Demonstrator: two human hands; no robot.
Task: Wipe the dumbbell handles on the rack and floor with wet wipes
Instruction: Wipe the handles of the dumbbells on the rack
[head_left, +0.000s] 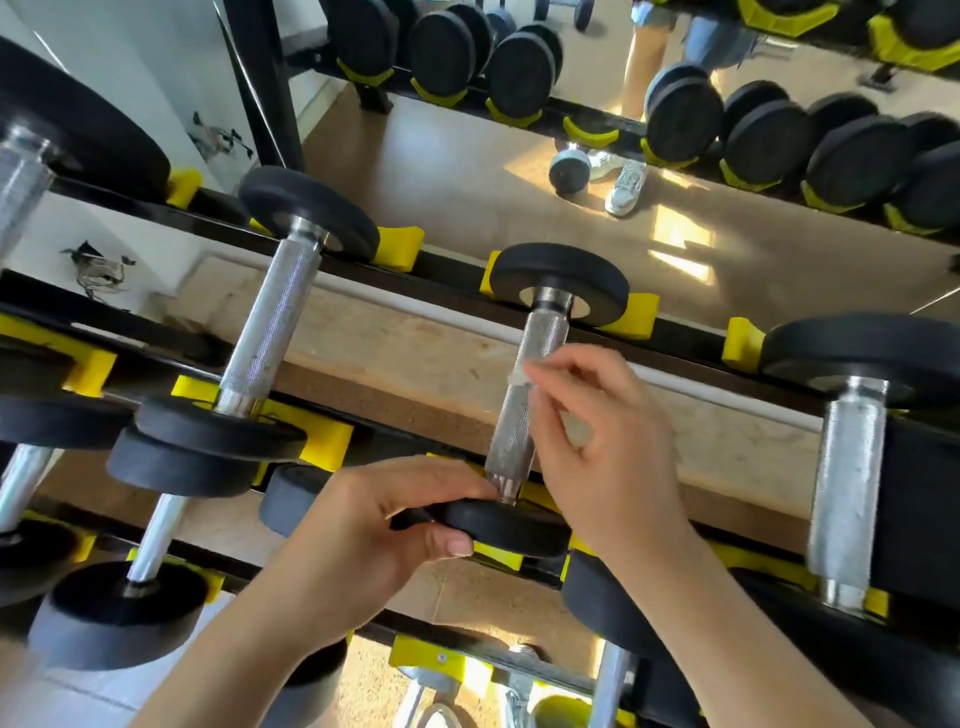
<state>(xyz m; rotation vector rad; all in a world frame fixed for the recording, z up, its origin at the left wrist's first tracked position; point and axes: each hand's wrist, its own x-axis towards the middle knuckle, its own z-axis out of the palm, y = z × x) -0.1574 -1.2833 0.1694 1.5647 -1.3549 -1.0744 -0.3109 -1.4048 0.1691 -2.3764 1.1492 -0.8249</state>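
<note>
**Upper rack tier.** An open bay, tan floor visible through it, lies between the left dumbbell's knurled steel handle and the central dumbbell's knurled steel handle. Black steel rails and yellow plastic cradles bound it front and back. The left grip clasps the near black rubber disc; the right grip, pinching a white wet wipe, occupies the bay toward the thick-handled dumbbell.

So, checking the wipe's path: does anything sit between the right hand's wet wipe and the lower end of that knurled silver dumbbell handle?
Mostly no. The right hand pinches the white wet wipe against the knurled silver handle, bare below it. Only the left hand, gripping the near black round plate, touches the bottom collar with its fingertips.
</note>
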